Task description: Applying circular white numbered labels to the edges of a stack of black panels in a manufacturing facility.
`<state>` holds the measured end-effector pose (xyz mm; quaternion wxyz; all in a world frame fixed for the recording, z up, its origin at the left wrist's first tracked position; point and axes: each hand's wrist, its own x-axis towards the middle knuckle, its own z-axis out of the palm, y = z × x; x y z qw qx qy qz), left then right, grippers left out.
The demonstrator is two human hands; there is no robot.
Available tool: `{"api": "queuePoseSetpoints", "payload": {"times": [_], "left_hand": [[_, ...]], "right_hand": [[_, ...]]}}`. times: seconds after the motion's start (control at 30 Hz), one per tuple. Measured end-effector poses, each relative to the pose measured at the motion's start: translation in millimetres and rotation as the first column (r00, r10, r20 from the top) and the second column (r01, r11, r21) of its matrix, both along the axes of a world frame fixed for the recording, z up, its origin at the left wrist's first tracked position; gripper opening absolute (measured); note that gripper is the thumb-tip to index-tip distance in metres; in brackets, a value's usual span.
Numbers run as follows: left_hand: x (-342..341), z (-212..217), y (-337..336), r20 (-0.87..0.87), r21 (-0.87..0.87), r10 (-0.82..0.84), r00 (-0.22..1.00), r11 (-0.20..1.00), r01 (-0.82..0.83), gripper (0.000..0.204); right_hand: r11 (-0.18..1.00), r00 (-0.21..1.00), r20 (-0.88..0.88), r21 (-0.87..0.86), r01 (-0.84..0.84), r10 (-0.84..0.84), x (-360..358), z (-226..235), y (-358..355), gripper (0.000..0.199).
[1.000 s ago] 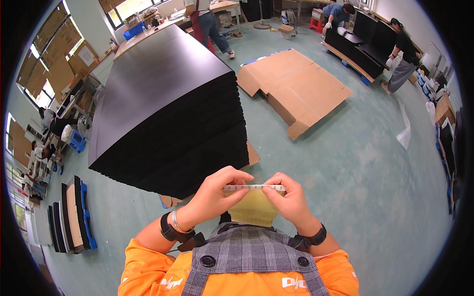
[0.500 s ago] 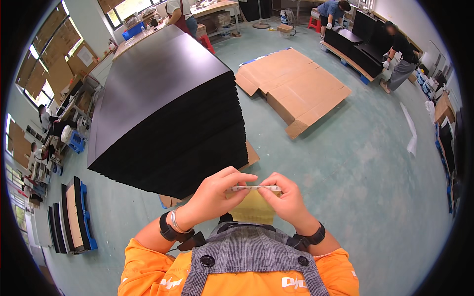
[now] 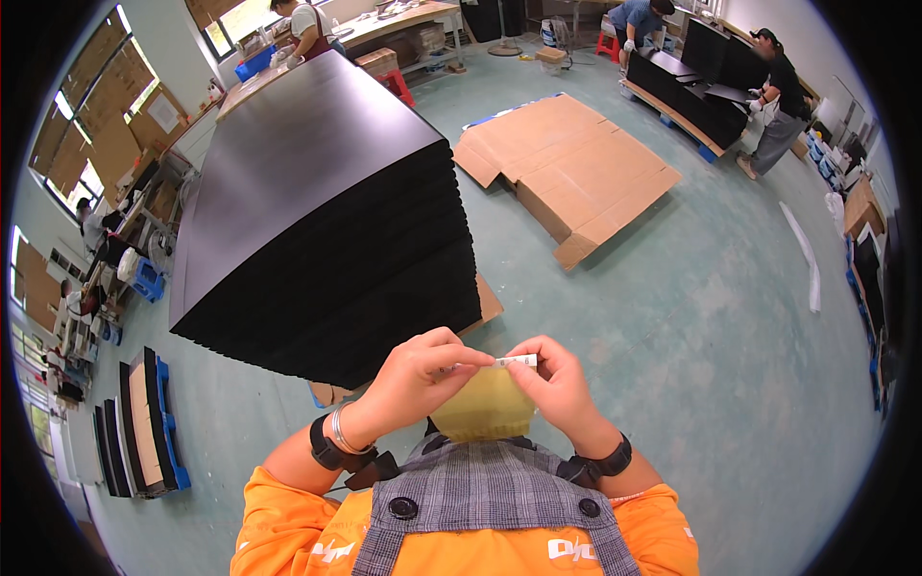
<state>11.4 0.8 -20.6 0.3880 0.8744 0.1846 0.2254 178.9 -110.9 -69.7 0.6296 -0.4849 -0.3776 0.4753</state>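
Note:
Between my hands, in front of my chest, is a yellowish, see-through sheet (image 3: 485, 408) that looks like label backing. Along its upper edge runs a narrow white strip (image 3: 519, 361) with small dark print. My right hand (image 3: 559, 389) pinches the right end of that edge, thumb on the near side. Fingers of my left hand (image 3: 421, 372) are pressed together at the strip's left part and cover it. The sheet hangs down toward my plaid apron. Just beyond my left hand rises a tall stack of dark panels (image 3: 317, 163) with a smooth, shiny top.
Flattened cardboard (image 3: 576, 178) lies on the floor ahead to the right. At the far right, two people handle black panels (image 3: 687, 96) on a pallet. Another person works behind the stack at a bench (image 3: 403, 19). Upright panels (image 3: 134, 422) stand on the left floor.
The white strip has tilted and shows less of its left part. More of the yellowish sheet faces me. My left fingers have closed onto the edge. The people in the background have shifted.

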Motion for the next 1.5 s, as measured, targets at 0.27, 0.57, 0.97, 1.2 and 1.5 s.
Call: {"api": "queuePoseSetpoints", "payload": {"times": [0.27, 0.57, 0.97, 1.2, 1.5], "left_hand": [[6.9, 2.3, -0.8, 0.014, 0.281, -0.012, 1.000, 0.960, 0.007, 0.022], [2.4, 1.4, -5.5, -0.004, 0.115, 0.039, 0.999, 0.993, -0.038, 0.026], [2.7, -0.3, -3.8, -0.043, 0.424, 0.057, 0.997, 0.905, -0.033, 0.026], [4.9, 2.8, -5.8, -0.098, 0.478, 0.132, 0.986, 0.875, -0.070, 0.024], [7.2, -4.0, -4.6, -0.027, 0.447, 0.065, 0.998, 0.893, -0.046, 0.025]], "right_hand": [[0.999, 0.991, 0.130, -0.025, 0.034, -0.030, -1.7, 0.4, 1.1, 0.012], [0.999, 0.995, -0.089, -0.017, 0.044, -0.045, -3.2, -1.4, -2.2, 0.009], [0.994, 0.993, 0.057, -0.045, 0.102, -0.099, -7.0, -2.1, 4.0, 0.011], [0.997, 0.996, 0.036, -0.013, 0.076, -0.076, -6.9, -2.7, 4.3, 0.010], [0.995, 0.997, -0.026, -0.078, 0.068, -0.070, -3.0, -1.0, 3.0, 0.010]]}}
